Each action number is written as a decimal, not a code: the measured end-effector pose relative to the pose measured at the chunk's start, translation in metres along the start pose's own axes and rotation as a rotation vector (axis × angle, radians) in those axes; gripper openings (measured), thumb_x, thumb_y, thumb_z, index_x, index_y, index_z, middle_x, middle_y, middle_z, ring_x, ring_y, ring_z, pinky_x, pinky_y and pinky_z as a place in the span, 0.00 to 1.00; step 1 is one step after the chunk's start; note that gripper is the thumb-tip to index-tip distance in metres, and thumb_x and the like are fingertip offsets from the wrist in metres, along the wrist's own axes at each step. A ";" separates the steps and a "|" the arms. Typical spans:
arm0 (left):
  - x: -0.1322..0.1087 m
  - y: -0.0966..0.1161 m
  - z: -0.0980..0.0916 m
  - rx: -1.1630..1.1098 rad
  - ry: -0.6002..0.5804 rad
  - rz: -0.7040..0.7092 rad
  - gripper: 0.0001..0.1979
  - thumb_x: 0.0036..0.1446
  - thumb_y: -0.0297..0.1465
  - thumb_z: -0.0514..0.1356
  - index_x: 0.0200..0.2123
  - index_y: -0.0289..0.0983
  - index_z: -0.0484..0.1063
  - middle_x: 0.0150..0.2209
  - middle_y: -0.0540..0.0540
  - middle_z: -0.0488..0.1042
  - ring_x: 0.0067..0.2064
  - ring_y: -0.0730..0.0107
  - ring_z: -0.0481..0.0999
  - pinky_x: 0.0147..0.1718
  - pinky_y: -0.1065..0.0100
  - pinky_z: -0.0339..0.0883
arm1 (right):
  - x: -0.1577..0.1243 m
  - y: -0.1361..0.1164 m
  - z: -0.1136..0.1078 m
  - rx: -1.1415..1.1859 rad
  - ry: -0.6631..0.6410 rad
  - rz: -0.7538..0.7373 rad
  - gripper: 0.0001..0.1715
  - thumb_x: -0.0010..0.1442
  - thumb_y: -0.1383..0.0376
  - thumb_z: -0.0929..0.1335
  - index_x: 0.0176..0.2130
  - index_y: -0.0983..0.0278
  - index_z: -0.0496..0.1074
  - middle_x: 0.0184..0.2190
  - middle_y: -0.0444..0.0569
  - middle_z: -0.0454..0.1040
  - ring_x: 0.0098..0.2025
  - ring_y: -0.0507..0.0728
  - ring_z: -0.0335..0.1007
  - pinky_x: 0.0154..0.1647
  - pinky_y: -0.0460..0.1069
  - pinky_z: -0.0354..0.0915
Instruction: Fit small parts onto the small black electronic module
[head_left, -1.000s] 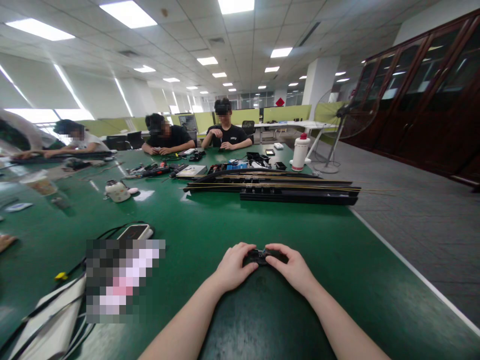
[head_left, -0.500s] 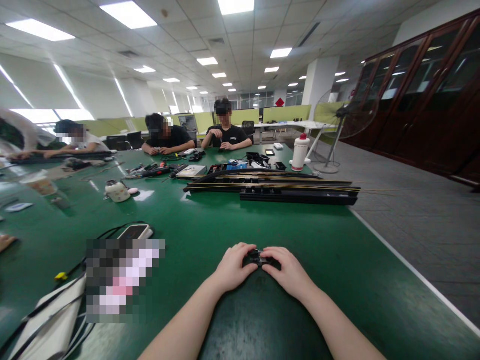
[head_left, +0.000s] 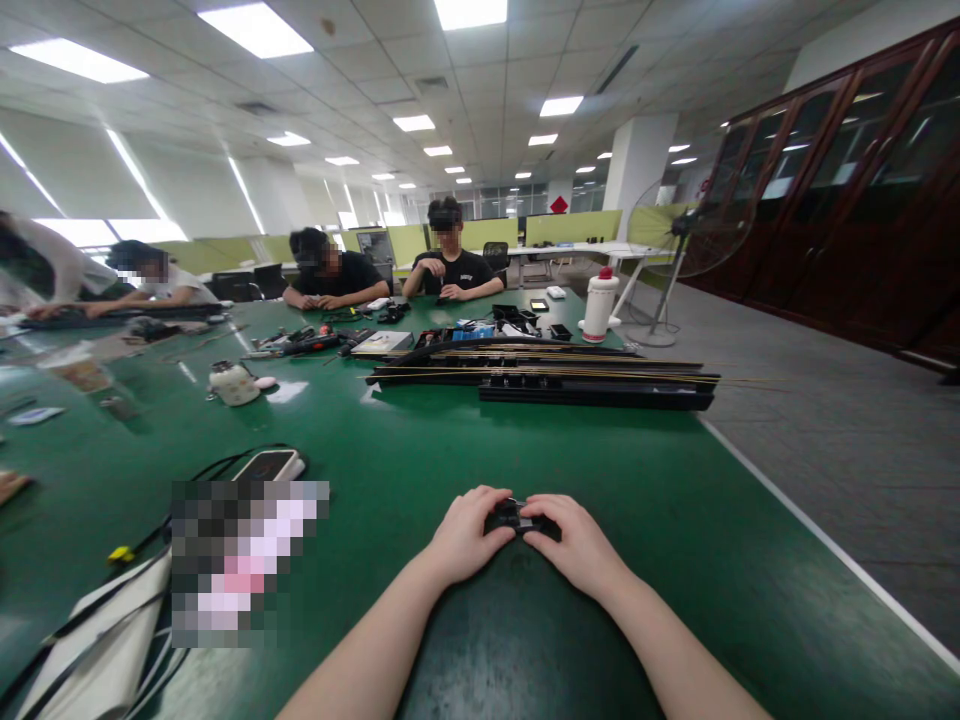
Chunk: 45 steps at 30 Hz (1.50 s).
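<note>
left hand: my left hand [head_left: 469, 528] has thumb and fingers drawn narrow on the left end of a small dark part [head_left: 517, 517]; i judge this grip is there to keep it from turning.
right hand: my right hand [head_left: 576, 532] closes on the opposite end, thumb on the near side, fingers on the far; pinching from both sides probably lets each hand brace against the other.
small dark part: between my fingertips, toward the near side of the green table [head_left: 390, 440] and well in from its right edge. a paler bit shows in the gap; my fingers hide the rest, and i cannot tell whether it touches the tabletop.
black rails: the black rails [head_left: 600, 394] lie beyond my hands, their right ends by the table's right edge, perhaps set crosswise because they are long.
thin rods: the thin rods [head_left: 540, 371] lie along the rails and poke out past that edge.
bottle: the white bottle [head_left: 600, 308] stands upright behind the rails, near the right edge.
left side: a phone-like device [head_left: 268, 465] and a pale pouch [head_left: 101, 640] under cables lie left of my arm, likely apart to leave my elbows room.
</note>
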<state>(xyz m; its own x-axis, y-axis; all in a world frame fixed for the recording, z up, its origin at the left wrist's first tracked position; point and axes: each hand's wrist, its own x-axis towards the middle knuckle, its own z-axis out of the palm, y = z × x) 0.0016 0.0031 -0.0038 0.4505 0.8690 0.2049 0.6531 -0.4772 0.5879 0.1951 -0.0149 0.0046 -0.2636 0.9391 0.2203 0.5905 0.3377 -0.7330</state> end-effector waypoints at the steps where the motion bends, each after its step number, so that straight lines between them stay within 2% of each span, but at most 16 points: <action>1: 0.000 0.000 0.000 0.000 -0.001 0.000 0.21 0.52 0.30 0.61 0.51 0.39 0.66 0.46 0.45 0.71 0.48 0.61 0.69 0.48 0.61 0.63 | 0.000 0.000 0.000 0.004 0.001 0.001 0.13 0.49 0.69 0.70 0.37 0.59 0.76 0.44 0.50 0.76 0.49 0.61 0.67 0.53 0.57 0.60; 8: 0.000 0.000 0.000 -0.005 -0.009 -0.011 0.21 0.53 0.31 0.60 0.52 0.40 0.66 0.48 0.44 0.70 0.50 0.60 0.68 0.50 0.60 0.62 | 0.000 -0.001 -0.001 0.024 0.009 0.003 0.13 0.49 0.68 0.69 0.37 0.58 0.76 0.43 0.49 0.76 0.49 0.61 0.68 0.53 0.58 0.60; 17: 0.000 -0.002 0.000 -0.006 -0.012 -0.007 0.21 0.55 0.31 0.58 0.53 0.41 0.65 0.49 0.44 0.69 0.51 0.60 0.67 0.51 0.59 0.61 | 0.000 0.001 0.000 0.034 0.017 0.047 0.21 0.48 0.67 0.69 0.45 0.58 0.72 0.43 0.49 0.75 0.47 0.60 0.69 0.51 0.56 0.62; 45: 0.002 0.000 -0.001 0.015 -0.018 -0.042 0.17 0.62 0.31 0.50 0.53 0.40 0.65 0.50 0.44 0.69 0.52 0.62 0.67 0.52 0.60 0.61 | -0.001 0.005 0.002 0.067 0.021 0.056 0.18 0.55 0.62 0.66 0.46 0.60 0.71 0.44 0.51 0.75 0.47 0.60 0.69 0.52 0.56 0.62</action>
<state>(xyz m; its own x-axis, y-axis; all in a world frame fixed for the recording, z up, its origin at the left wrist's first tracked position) 0.0016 0.0046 -0.0025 0.4333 0.8859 0.1659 0.6809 -0.4423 0.5837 0.1969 -0.0142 -0.0004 -0.2150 0.9578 0.1905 0.5513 0.2801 -0.7859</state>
